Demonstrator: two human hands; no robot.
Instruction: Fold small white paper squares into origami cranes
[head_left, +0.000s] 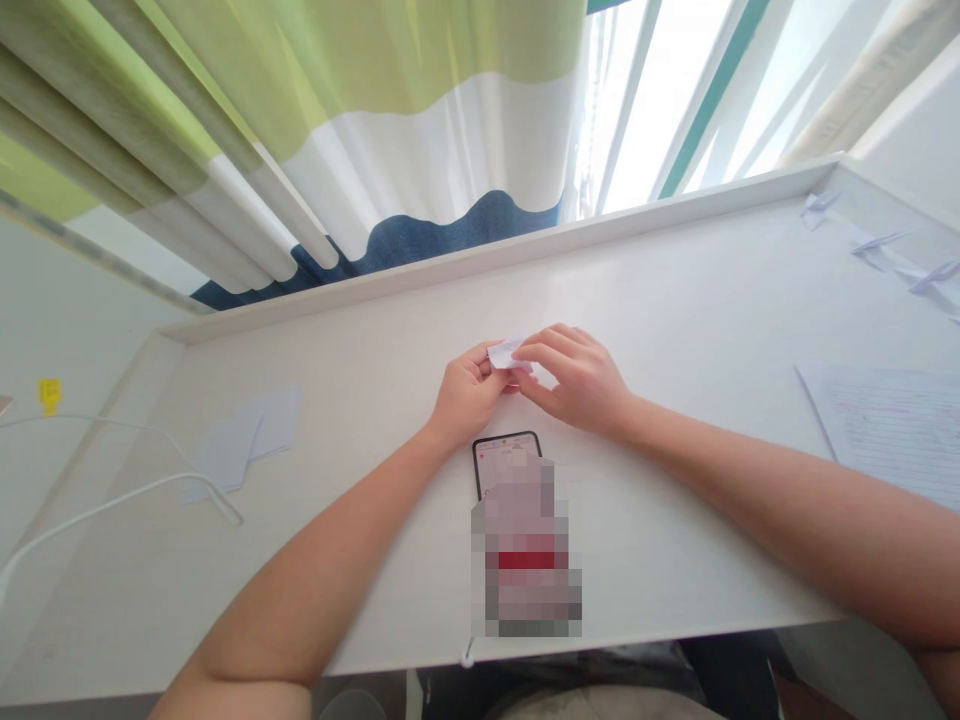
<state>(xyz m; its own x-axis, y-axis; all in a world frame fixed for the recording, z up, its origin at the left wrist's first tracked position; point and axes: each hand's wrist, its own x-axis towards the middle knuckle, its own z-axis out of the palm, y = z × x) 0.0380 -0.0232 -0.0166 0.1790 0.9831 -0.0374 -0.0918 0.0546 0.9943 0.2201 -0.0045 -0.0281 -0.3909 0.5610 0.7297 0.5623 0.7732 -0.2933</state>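
A small folded piece of white paper [505, 353] is held between both hands over the middle of the white desk [675, 300]. My left hand [466, 392] pinches its left side with thumb and fingers closed. My right hand [574, 377] covers its right side, with the fingers curled and pressed on the paper. Just below my hands a phone [508, 462] lies flat on the desk, its screen lit.
A few small white paper sheets [244, 445] lie at the left, with a white cable [112, 495] beside them. A lined written sheet [892, 425] lies at the right. Folded paper shapes [877, 243] sit at the far right corner. Striped curtains [375, 130] hang behind the desk.
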